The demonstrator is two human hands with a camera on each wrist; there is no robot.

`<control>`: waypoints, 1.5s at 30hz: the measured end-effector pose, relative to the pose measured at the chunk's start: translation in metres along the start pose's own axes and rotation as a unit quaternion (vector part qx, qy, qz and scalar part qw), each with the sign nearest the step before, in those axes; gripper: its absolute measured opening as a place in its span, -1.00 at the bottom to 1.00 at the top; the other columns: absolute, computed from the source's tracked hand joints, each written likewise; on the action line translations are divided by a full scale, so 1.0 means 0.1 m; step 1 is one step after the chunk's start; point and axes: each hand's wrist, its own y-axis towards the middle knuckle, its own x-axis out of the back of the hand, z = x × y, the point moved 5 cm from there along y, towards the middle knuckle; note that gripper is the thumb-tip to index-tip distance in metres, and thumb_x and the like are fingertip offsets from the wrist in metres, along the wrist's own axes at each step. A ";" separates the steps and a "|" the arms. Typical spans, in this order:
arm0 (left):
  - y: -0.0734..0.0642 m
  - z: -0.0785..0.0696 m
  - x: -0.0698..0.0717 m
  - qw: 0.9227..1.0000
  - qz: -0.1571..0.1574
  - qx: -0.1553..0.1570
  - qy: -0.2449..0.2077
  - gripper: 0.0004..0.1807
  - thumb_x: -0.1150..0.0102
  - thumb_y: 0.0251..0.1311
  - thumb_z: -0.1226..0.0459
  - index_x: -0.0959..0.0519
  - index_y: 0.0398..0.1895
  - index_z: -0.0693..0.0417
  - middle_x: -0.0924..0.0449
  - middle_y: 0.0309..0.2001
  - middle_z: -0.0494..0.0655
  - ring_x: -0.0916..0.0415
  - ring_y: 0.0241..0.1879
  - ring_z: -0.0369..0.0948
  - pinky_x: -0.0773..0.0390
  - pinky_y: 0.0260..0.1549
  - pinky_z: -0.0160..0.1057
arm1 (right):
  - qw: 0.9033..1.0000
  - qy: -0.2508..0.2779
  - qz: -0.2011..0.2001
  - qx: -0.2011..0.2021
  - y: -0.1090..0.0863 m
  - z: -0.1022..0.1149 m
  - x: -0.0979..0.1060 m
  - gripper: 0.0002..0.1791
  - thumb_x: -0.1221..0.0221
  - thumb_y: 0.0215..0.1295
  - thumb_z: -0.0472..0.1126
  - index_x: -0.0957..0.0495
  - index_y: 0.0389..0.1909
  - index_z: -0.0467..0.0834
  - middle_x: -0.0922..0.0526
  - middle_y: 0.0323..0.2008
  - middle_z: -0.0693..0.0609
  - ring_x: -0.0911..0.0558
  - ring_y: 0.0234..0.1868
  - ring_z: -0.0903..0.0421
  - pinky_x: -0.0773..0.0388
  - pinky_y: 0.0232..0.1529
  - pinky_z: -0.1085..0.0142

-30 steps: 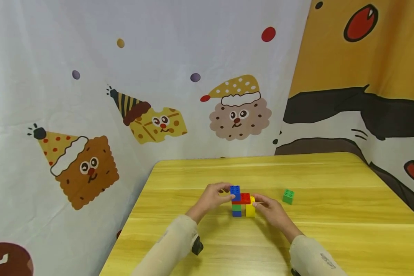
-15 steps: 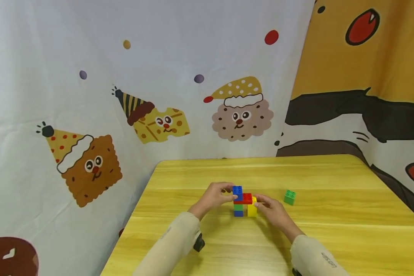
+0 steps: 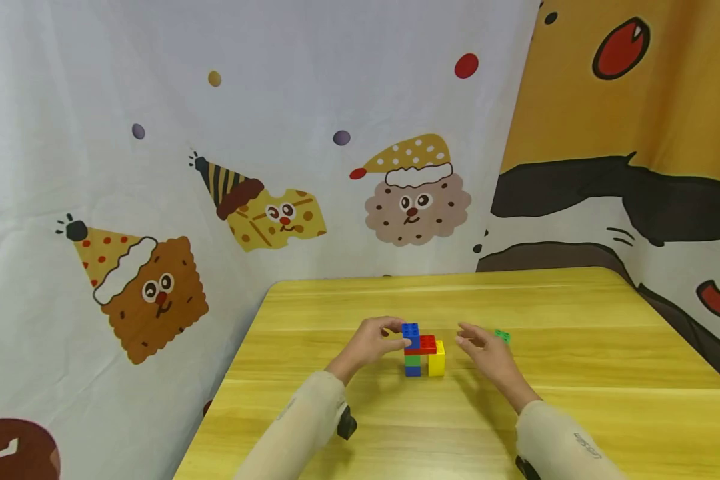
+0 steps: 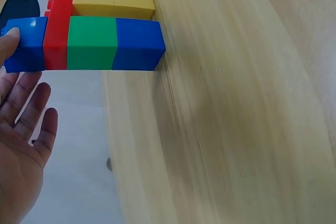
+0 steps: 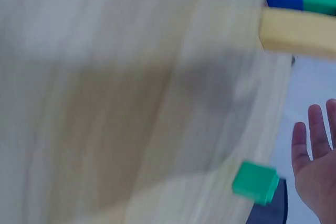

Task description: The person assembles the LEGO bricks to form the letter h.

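Note:
On the table stands a small toy-brick structure. Its left column has a blue brick [image 4: 137,44] at the bottom and a green brick [image 4: 92,43] above, its right column is yellow [image 3: 436,360], and a red brick [image 3: 427,344] bridges both. On the red brick's left end sits a top blue brick [image 3: 411,335]. My left hand [image 3: 372,343] pinches that one, thumb on its near face and fingers behind. To the right, apart from the yellow column, my right hand [image 3: 485,353] has its fingers loosely extended, holding nothing. It partly hides a loose green brick [image 3: 503,335].
The wooden table [image 3: 600,347] has its back edge against a curtain [image 3: 312,87] printed with cartoon snacks. In the right wrist view the loose green brick [image 5: 255,182] lies close to the table's edge.
My right hand has let go of the yellow column and moved right, now covering part of the loose green brick. My left hand keeps its pinch on the top blue brick.

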 end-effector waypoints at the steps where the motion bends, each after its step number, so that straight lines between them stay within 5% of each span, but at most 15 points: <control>1: 0.00 0.00 0.00 1.000 0.000 0.003 -0.004 -0.51 -0.38 0.27 0.03 -0.63 0.21 -0.02 -0.64 -0.01 -0.24 -0.55 0.07 -0.08 -0.52 0.12 -0.12 | 1.000 -0.002 -0.012 0.003 0.01 -0.01 0.07 -0.40 -0.07 0.56 0.03 -0.34 0.46 -0.22 -0.54 0.26 -0.25 -0.48 0.28 -0.28 -0.50 0.18 -0.15; 6: -0.01 0.05 -0.01 0.999 -0.005 0.017 -0.027 -0.52 -0.40 0.25 0.03 -0.64 0.19 -0.03 -0.64 -0.02 -0.24 -0.54 0.01 -0.20 -0.55 0.07 -0.14 | 0.999 -0.014 -0.051 -0.006 0.01 -0.16 0.41 -0.34 -0.06 0.55 0.11 -0.34 0.45 -0.25 -0.47 0.29 -0.31 -0.44 0.29 -0.30 -0.47 0.18 -0.19; 12: -0.01 0.11 -0.05 0.998 -0.015 0.038 -0.050 -0.53 -0.42 0.22 0.01 -0.67 0.16 -0.06 -0.64 -0.01 -0.25 -0.54 0.02 -0.20 -0.54 0.07 -0.12 | 0.998 -0.033 -0.037 -0.048 -0.01 -0.48 0.65 -0.22 0.00 0.56 0.18 -0.19 0.52 -0.30 -0.27 0.42 -0.40 -0.31 0.36 -0.39 -0.42 0.19 -0.24; 23: -0.03 0.20 -0.14 0.997 -0.023 0.055 -0.049 -0.53 -0.42 0.21 -0.01 -0.69 0.13 -0.05 -0.64 0.02 -0.22 -0.54 0.01 -0.19 -0.56 0.07 -0.09 | 0.994 -0.038 0.031 -0.096 -0.03 -0.81 0.66 -0.08 -0.02 0.55 0.19 0.08 0.58 -0.35 -0.08 0.48 -0.45 -0.18 0.41 -0.45 -0.37 0.23 -0.27; 30: -0.02 0.17 -0.14 0.998 -0.019 0.043 -0.045 -0.52 -0.40 0.23 -0.01 -0.68 0.16 -0.04 -0.65 0.03 -0.22 -0.55 0.02 -0.21 -0.56 0.08 -0.11 | 0.995 -0.056 0.016 -0.083 0.02 -0.86 0.63 -0.20 -0.04 0.56 0.12 -0.14 0.50 -0.41 -0.24 0.40 -0.48 -0.35 0.31 -0.43 -0.56 0.06 -0.11; 38: -0.02 0.17 -0.13 0.998 -0.015 0.038 -0.044 -0.54 -0.39 0.25 0.01 -0.68 0.16 -0.03 -0.66 0.01 -0.22 -0.55 0.03 -0.20 -0.56 0.07 -0.12 | 0.996 -0.040 0.011 -0.077 0.06 -0.72 0.60 -0.13 0.02 0.54 0.25 -0.13 0.53 -0.34 -0.30 0.40 -0.42 -0.35 0.33 -0.40 -0.47 0.15 -0.19; 45: -0.02 0.19 -0.10 0.998 -0.016 0.046 -0.043 -0.55 -0.39 0.25 0.00 -0.69 0.14 -0.05 -0.66 -0.02 -0.26 -0.55 0.00 -0.24 -0.57 0.06 -0.14 | 1.000 -0.014 0.000 -0.013 0.25 -0.14 0.48 -0.19 -0.06 0.50 0.22 -0.24 0.50 -0.30 -0.43 0.32 -0.35 -0.45 0.28 -0.30 -0.50 0.13 -0.14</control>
